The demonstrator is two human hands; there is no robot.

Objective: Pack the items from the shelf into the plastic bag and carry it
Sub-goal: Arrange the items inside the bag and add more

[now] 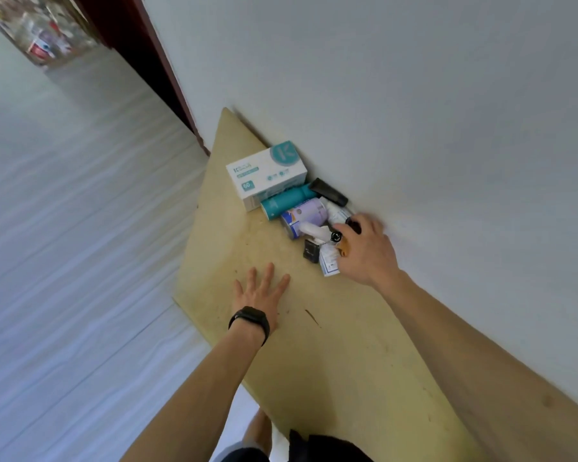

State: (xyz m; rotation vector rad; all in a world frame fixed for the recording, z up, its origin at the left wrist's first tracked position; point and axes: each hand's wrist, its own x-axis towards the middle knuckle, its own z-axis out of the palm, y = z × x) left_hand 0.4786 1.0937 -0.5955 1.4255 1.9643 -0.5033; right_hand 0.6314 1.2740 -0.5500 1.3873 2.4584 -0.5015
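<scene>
A pale wooden shelf [314, 345] runs along a white wall. On it lie a white and teal box [264, 171], a teal bottle [286, 201], a lilac can [306, 215], a black tube [329, 191], a small black box [311, 250] and a white packet [327, 265]. My right hand [364, 251] reaches into this cluster, its fingers curled round a small dark-capped item [339, 238]. My left hand [262, 291] lies flat on the shelf with fingers spread, a black band on its wrist. No plastic bag is in view.
The white wall [414, 95] stands right behind the items. A dark red door frame [167, 71] sits beyond the shelf's far end. Pale plank flooring [64, 228] lies to the left, with blurred clutter [44, 38] at the far top left.
</scene>
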